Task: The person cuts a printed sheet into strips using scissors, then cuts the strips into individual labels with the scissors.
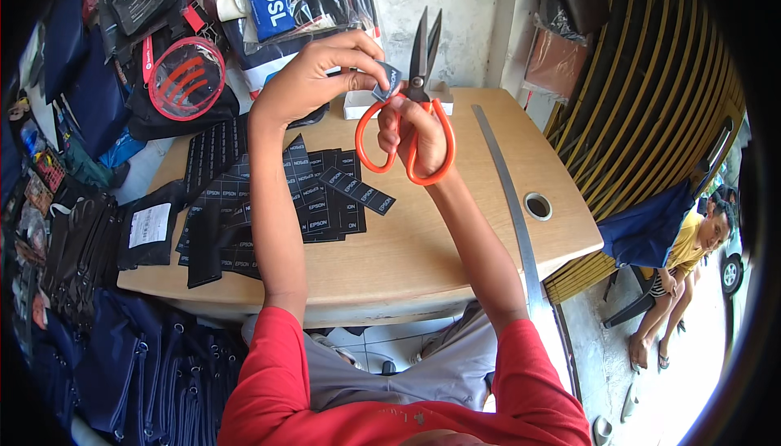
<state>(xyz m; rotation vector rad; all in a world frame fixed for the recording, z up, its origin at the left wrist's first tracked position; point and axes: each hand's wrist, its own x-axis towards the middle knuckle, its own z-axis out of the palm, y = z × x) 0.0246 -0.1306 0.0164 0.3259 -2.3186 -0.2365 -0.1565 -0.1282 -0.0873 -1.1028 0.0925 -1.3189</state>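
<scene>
Over the far part of the table, my left hand (321, 76) is closed, pinching a small dark grey label (387, 81) with light lettering between thumb and fingers. My right hand (427, 138) grips scissors (417, 86) with orange loop handles, the dark blades pointing up and slightly parted. Its thumb and fingers are close beside the label's lower edge; whether they touch it I cannot tell. Below the hands lies a short black strip of labels (358, 190), partly over a stack of black printed label sheets (311, 194). My left forearm hides part of that stack.
The wooden table (407, 259) carries a long metal ruler (508, 185), a round grey ring (538, 206) and a white open box (359, 105). Bags and plastic-wrapped goods (305, 6) crowd the back left. Navy bags (154, 365) pile below left. A person (691, 238) sits outside at right.
</scene>
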